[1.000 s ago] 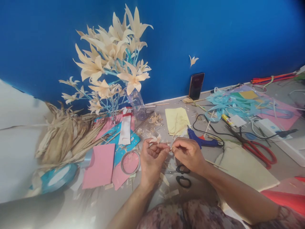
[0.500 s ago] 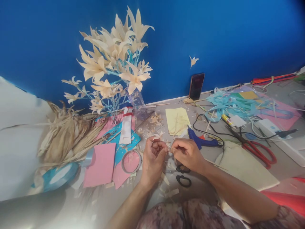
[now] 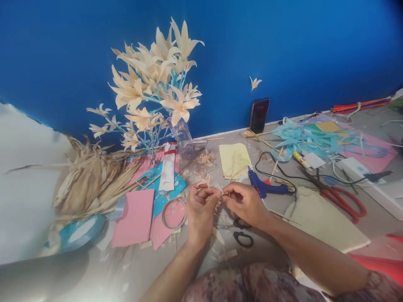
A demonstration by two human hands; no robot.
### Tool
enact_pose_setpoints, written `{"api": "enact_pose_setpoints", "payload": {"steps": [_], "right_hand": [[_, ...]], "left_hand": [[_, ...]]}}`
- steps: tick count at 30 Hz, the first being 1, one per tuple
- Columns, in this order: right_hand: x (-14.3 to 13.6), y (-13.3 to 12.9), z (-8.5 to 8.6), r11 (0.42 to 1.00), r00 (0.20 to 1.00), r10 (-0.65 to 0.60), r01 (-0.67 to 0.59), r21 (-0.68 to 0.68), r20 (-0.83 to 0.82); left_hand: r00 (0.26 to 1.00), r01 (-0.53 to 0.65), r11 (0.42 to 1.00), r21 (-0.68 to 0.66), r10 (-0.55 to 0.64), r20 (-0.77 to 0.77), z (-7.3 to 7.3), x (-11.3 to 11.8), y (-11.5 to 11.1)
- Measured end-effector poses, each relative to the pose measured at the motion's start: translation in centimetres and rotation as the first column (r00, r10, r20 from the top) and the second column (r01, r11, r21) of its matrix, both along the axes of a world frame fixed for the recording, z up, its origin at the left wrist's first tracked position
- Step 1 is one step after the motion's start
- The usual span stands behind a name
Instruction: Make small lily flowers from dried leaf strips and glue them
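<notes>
My left hand (image 3: 202, 209) is closed, thumb against fingers, with a small pale flower (image 3: 208, 180) rising from its fingertips. Facing it, my right hand (image 3: 244, 203) pinches at the same spot, its fingertips almost touching the left ones; what lies between them is too small to make out. Black-handled scissors (image 3: 243, 240) lie just below the right hand. A blue glue gun (image 3: 267, 186) is right beside it. Pale scraps (image 3: 227, 255) are scattered around both hands.
Pale flowers (image 3: 180, 105) stand in a clear bottle (image 3: 185, 140). Dried husks (image 3: 91, 180), pink sheets (image 3: 134, 218) and a tape roll (image 3: 174, 213) lie left. A phone (image 3: 260, 116) leans on the wall. Red scissors (image 3: 343, 201) and a power strip (image 3: 374, 188) lie right.
My right hand has shifted slightly left and up, closer to my left fingertips. The small flower at my left hand now points more upright. The view has shifted a little.
</notes>
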State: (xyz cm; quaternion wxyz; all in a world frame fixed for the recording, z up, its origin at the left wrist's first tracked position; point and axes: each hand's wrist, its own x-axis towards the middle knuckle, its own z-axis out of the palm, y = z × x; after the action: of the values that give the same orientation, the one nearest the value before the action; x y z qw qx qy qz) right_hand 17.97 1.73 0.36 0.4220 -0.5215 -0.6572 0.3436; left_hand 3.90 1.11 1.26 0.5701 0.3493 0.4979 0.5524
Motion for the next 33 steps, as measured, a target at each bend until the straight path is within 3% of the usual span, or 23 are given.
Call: {"api": "enact_pose_setpoints", "payload": {"steps": [10,14,18,24,30,33], "right_hand": [[0.2,0.1,-0.4,1.0,0.999,-0.006,0.006,-0.017,0.032],[0.4,0.4,-0.6,0.999,1.0,-0.006,0.007,-0.05,0.024],[0.4,0.5,-0.4,0.991,0.998,0.0,-0.008,-0.131,-0.065],[0.7,0.7,0.1,0.98,0.981,0.043,-0.078,-0.183,-0.191],[1.6,1.4,-0.3,0.986,0.967,-0.079,0.041,-0.16,-0.242],[1.6,1.2,0.0,0.99,0.945,-0.056,0.011,-0.141,-0.322]], "left_hand": [[1.0,-0.022,1.0,0.001,0.022,-0.002,0.1,0.4,-0.2],[0.996,0.022,1.0,-0.017,-0.02,0.081,-0.3,-0.1,0.1],[0.988,-0.009,0.999,-0.044,0.016,0.154,-0.6,-0.7,0.7],[0.94,0.002,0.997,-0.08,0.026,0.341,-0.1,-0.9,1.1],[0.948,0.022,0.996,-0.081,0.005,0.319,0.0,-1.0,0.9],[0.972,0.051,0.998,-0.042,-0.04,0.231,-0.1,-0.9,0.7]]}}
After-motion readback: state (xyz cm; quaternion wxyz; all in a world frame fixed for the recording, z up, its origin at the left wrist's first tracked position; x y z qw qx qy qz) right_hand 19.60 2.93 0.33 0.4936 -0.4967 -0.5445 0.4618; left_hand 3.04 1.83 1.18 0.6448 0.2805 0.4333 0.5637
